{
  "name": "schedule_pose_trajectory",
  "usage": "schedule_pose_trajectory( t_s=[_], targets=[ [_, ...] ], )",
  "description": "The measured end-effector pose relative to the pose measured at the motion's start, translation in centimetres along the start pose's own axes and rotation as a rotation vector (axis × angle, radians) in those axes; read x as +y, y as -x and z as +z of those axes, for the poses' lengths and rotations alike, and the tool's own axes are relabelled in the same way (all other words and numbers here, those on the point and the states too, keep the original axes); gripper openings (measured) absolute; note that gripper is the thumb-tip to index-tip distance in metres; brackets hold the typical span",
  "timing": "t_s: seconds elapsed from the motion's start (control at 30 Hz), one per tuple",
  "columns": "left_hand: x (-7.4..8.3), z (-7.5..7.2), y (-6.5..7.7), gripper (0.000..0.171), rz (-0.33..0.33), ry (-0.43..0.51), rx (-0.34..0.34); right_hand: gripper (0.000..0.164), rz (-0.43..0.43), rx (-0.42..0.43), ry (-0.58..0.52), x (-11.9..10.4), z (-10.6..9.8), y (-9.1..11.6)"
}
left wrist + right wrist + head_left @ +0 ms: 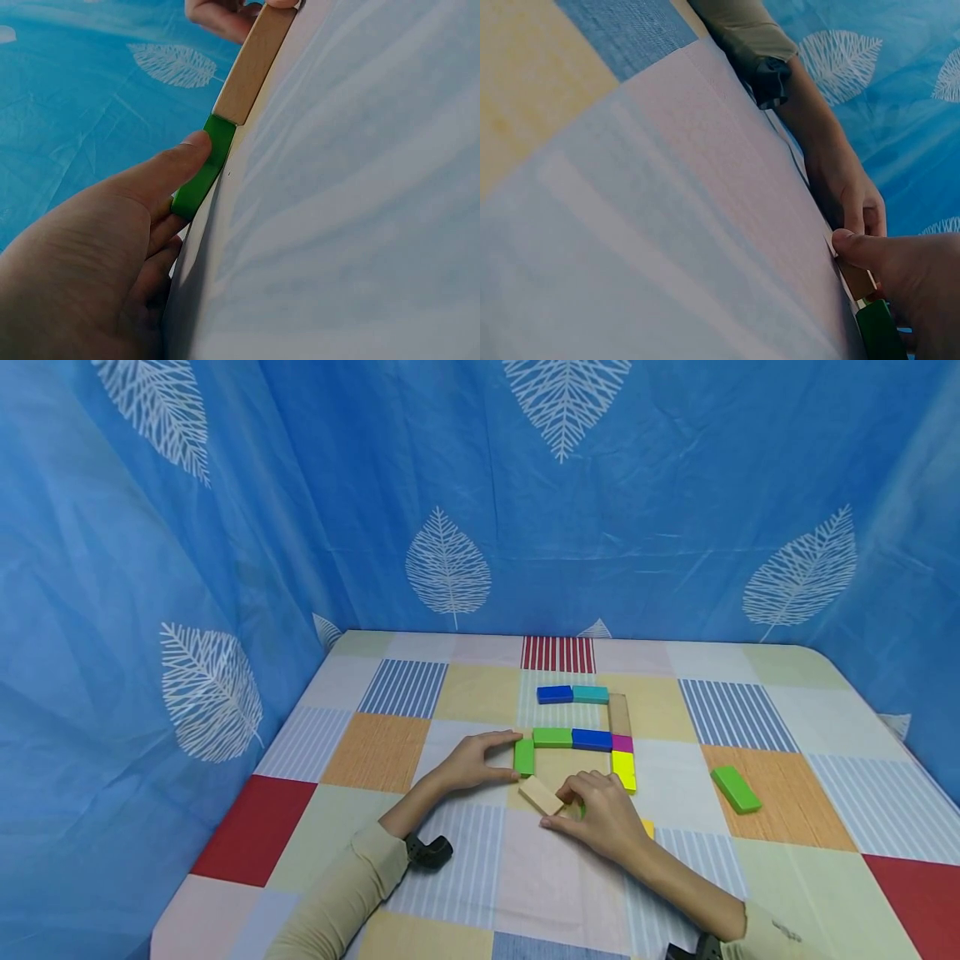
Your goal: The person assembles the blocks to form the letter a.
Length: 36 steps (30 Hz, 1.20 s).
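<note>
My left hand holds a small green block at the left of a block outline, thumb at its near end and a finger at its far end. A plain wooden block lies slantwise, its far end against the green one in the left wrist view. My right hand pinches the wooden block's right end between thumb and fingers. Another green block sits right beside that hand, mostly hidden by it in the head view.
Behind the hands stand a green block, a blue block, a magenta block and a yellow block. Farther back are blue, teal and wooden blocks. A loose green block lies right.
</note>
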<state>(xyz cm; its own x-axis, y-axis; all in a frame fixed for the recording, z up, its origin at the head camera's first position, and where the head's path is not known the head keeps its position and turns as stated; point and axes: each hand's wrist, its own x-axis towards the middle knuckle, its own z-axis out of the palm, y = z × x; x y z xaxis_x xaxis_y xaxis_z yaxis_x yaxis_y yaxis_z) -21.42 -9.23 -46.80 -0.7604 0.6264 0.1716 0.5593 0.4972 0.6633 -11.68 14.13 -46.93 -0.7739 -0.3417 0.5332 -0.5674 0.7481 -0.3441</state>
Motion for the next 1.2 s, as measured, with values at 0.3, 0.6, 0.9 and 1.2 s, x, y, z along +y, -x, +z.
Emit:
schedule_pose_trajectory(
  t_s=[0.3, 0.6, 0.9, 1.2],
  targets=[
    [-0.11, 0.03, -0.14, 0.065, -0.010, -0.003, -0.009, 0.039, 0.017, 0.000, -0.003, 0.10, 0.04, 0.02],
    [-0.14, -0.04, -0.13, 0.065, 0.004, 0.014, -0.004, 0.039, 0.023, -0.007, -0.007, 0.22, 0.11, -0.07],
    [-0.20, -0.04, -0.14, 0.065, 0.003, 0.020, -0.002, 0.040, 0.029, -0.010, -0.014, 0.19, 0.10, 0.03],
    [-0.12, -0.09, -0.06, 0.065, 0.004, 0.023, -0.009, 0.042, 0.043, -0.034, -0.035, 0.00, -0.11, 0.12]
  ],
)
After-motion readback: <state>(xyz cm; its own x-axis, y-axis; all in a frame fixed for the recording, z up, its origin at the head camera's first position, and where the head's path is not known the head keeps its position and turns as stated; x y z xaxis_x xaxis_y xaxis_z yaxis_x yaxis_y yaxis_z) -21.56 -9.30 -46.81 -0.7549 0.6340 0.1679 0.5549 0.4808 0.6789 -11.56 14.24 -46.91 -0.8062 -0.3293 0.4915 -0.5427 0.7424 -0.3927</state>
